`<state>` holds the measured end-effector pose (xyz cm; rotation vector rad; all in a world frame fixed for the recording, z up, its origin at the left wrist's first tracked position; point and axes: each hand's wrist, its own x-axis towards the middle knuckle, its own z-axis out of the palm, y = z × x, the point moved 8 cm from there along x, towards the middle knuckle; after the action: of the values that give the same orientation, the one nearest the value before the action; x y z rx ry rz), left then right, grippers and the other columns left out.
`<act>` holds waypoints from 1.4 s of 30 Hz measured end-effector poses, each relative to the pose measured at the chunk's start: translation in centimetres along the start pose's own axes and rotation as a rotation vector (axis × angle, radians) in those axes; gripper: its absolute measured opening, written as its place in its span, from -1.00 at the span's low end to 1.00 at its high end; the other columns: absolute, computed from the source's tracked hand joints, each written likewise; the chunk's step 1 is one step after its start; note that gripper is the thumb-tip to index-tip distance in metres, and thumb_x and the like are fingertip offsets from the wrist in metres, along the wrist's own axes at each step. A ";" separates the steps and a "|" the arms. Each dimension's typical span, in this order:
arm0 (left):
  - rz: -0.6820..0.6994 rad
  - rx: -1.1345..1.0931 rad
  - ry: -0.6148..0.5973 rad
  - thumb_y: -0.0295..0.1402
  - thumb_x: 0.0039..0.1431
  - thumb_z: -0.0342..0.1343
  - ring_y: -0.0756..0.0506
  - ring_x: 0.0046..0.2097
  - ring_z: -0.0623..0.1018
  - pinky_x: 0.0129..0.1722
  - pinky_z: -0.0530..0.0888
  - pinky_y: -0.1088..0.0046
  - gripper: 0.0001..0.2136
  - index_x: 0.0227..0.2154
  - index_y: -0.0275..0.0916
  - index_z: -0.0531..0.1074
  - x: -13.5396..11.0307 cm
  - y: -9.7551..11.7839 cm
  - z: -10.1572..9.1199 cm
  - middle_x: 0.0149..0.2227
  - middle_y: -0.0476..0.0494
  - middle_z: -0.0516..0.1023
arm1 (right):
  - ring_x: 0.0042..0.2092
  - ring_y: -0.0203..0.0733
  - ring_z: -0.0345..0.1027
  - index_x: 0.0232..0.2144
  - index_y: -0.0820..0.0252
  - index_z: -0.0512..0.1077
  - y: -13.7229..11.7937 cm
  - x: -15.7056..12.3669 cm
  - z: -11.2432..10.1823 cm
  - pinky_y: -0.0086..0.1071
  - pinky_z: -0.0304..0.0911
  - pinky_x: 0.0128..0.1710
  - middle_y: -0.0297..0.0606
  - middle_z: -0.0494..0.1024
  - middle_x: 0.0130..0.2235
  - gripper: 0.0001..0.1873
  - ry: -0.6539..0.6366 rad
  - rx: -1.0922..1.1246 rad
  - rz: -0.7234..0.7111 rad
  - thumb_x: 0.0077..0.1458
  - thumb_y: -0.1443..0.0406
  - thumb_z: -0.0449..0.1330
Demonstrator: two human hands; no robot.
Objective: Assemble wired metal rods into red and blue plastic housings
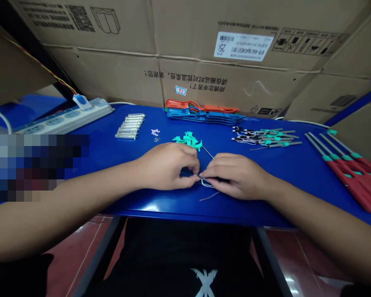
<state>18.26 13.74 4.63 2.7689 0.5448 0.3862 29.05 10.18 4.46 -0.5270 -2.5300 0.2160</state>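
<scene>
My left hand and my right hand meet over the blue table. Their thumbs and fingertips pinch a small dark-tipped part with white wires between them. Most of that part is hidden by my right fingers. A thin brownish wire sticks out below my right hand, and a thin straight piece shows above it. Small green plastic pieces lie in a pile just beyond my fingers. Farther right lie several grey rods with green pieces and white wires, like the held part.
Glass-like tubes lie in a row at the back left, near tiny pinkish bits. Orange and blue plastic handles are stacked against the cardboard. Red-handled tools lie right; a power strip stands left.
</scene>
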 end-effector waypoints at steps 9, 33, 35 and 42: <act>0.087 -0.115 -0.168 -0.40 0.24 0.18 -0.06 -0.22 0.57 -0.19 0.46 0.46 -0.85 -0.15 -0.22 0.57 0.2 -2.1 1.6 -0.27 -0.12 0.59 | -0.23 -0.24 0.48 -0.17 0.20 0.57 1.5 0.0 0.9 -0.31 0.36 -0.15 -0.25 0.66 -0.25 -0.82 -0.033 0.054 0.081 0.23 0.40 0.19; 0.050 -0.170 -0.133 -0.48 0.19 0.12 -0.01 -0.32 0.53 -0.26 0.45 0.49 -0.82 -0.17 -0.25 0.55 0.4 -2.2 2.0 -0.36 -0.07 0.56 | -0.17 -0.16 0.37 -0.04 0.20 0.56 1.5 -0.6 1.6 -0.23 0.31 -0.11 -0.14 0.56 -0.17 -0.71 -0.242 0.017 0.177 0.31 0.33 0.09; 0.064 -0.170 -0.123 -0.47 0.20 0.12 -0.02 -0.28 0.54 -0.23 0.46 0.47 -0.80 -0.14 -0.26 0.54 0.4 -1.9 1.9 -0.32 -0.10 0.57 | -0.13 -0.16 0.38 -0.02 0.19 0.54 1.4 -0.6 1.1 -0.23 0.29 -0.06 -0.15 0.56 -0.14 -0.71 -0.268 0.029 0.177 0.31 0.32 0.09; 0.134 -0.200 -0.109 -0.33 0.29 0.12 -0.11 -0.08 0.53 -0.03 0.46 0.35 -0.74 0.00 -0.25 0.49 0.4 -0.4 1.8 -0.11 -0.21 0.52 | -0.29 -0.25 0.36 -0.25 0.18 0.50 1.8 -1.4 -0.5 -0.39 0.19 -0.28 -0.29 0.52 -0.30 -0.86 -0.338 0.069 0.312 0.19 0.23 0.26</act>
<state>19.05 13.82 2.91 2.6208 0.2790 0.2987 30.99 11.27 3.73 -0.9249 -2.7378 0.5457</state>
